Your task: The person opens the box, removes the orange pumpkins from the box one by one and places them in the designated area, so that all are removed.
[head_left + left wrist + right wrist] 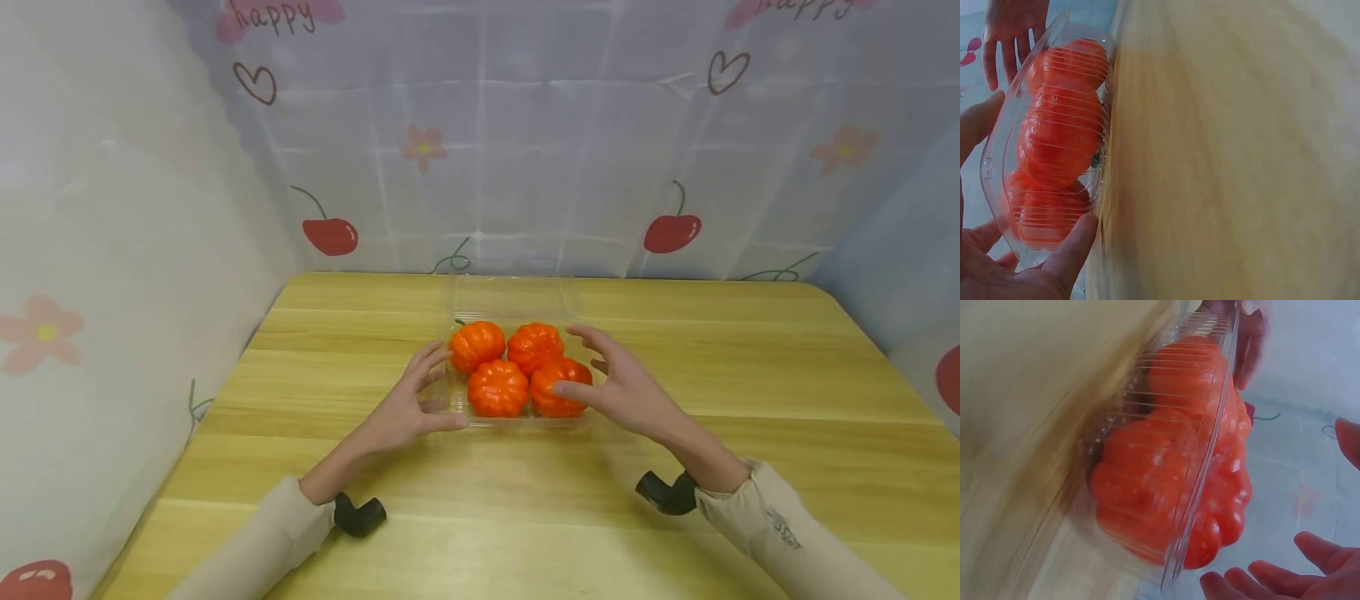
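A clear plastic clamshell box (525,422) stands on the table, its lid (513,296) folded back behind it. Several small orange pumpkins (498,388) fill the base; the back-left one shows a green stem. My left hand (408,404) is at the box's left end with fingers spread and loosely bent. In the left wrist view, one fingertip (1088,225) appears to touch the box low on its side. My right hand (622,387) hovers by the right end, thumb above the front-right pumpkin (561,387). The right wrist view shows its fingers (1272,578) extended, apart from the box.
The box stands toward the back of a light wooden table (480,517). Behind the table hangs a patterned curtain (525,167), with more of it on both sides. Black curved pieces (360,517) sit at both sleeve cuffs.
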Demonstrator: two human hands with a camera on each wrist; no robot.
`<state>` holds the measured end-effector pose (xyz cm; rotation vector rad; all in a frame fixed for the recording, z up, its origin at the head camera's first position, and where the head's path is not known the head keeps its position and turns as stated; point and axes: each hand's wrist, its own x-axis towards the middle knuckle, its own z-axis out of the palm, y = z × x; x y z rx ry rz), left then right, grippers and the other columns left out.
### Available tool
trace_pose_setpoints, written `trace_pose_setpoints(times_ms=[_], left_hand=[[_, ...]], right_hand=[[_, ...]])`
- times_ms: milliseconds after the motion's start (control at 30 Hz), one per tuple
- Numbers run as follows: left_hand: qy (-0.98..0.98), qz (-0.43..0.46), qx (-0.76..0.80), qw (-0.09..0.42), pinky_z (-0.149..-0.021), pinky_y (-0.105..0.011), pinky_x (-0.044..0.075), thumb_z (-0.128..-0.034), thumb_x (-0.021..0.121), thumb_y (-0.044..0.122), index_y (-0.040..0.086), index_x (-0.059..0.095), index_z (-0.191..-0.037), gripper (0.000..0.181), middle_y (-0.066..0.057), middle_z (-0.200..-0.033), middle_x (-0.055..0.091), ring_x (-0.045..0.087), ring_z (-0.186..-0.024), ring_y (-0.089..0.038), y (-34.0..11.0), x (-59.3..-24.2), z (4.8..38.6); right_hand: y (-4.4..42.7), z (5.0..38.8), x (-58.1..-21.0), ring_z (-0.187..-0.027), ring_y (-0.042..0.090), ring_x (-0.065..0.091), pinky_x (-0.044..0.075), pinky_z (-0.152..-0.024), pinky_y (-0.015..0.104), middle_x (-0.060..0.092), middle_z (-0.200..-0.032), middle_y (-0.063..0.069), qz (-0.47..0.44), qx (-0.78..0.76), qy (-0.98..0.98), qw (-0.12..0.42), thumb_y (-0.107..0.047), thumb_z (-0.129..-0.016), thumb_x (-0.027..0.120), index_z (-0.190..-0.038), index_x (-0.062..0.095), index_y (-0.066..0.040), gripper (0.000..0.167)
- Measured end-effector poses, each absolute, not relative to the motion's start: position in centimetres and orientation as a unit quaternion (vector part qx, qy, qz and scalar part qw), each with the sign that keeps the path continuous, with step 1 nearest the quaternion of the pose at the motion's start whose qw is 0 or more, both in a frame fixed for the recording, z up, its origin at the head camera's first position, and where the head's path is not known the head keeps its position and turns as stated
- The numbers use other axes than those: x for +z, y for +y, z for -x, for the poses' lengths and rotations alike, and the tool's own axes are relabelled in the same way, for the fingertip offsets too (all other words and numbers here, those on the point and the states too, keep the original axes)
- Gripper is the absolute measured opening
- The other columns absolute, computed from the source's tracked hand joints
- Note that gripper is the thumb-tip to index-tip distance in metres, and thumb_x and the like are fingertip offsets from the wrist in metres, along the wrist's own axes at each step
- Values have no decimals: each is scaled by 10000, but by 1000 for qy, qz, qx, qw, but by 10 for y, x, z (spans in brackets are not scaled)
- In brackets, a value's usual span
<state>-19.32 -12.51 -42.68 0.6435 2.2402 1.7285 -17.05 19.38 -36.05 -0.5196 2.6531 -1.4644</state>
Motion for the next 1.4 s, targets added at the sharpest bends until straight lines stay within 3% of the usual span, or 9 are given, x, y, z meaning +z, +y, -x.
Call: trace_pose_setpoints(times_ms=[333, 500, 867, 1400], left_hand=[[758, -210, 603, 135, -1005, -453, 467, -768, 856, 93, 95, 363, -1446, 838, 40, -1619, 14, 310, -1406, -370, -125, -428, 195], [756, -208, 606, 133, -1008, -454, 466, -765, 856, 78, 107, 364, -1448, 842, 62, -1612, 37, 328, -1394, -367, -124, -428, 196], [755, -199, 610, 139, -1023, -458, 452, -769, 856, 96, 143, 289, -1512, 936, 42, -1610, 74, 342, -1379, -370, -124, -429, 193], [765, -187, 601, 137, -1016, -448, 464, -775, 858, 123, 141, 349, -1482, 871, 83, -1617, 52, 358, -1370, -369, -125, -430, 193]], right_hand=[[181, 177, -367, -1324, 401, 408, 366, -1070, 573, 393, -1497, 203, 169, -450, 875, 50, -272, -853, 786, -1473, 371, 12, 798], [179, 175, -372, -1308, 417, 424, 335, -1083, 583, 470, -1431, 225, 169, -401, 900, 30, -275, -846, 790, -1422, 443, 39, 742], [173, 171, -387, -1165, 396, 521, 425, -990, 563, 567, -1272, 205, 192, -354, 915, -28, -128, -797, 808, -1278, 583, 41, 558], [172, 170, -385, -1171, 391, 522, 430, -981, 564, 564, -1298, 196, 177, -379, 908, -16, -96, -806, 793, -1264, 596, 25, 512]])
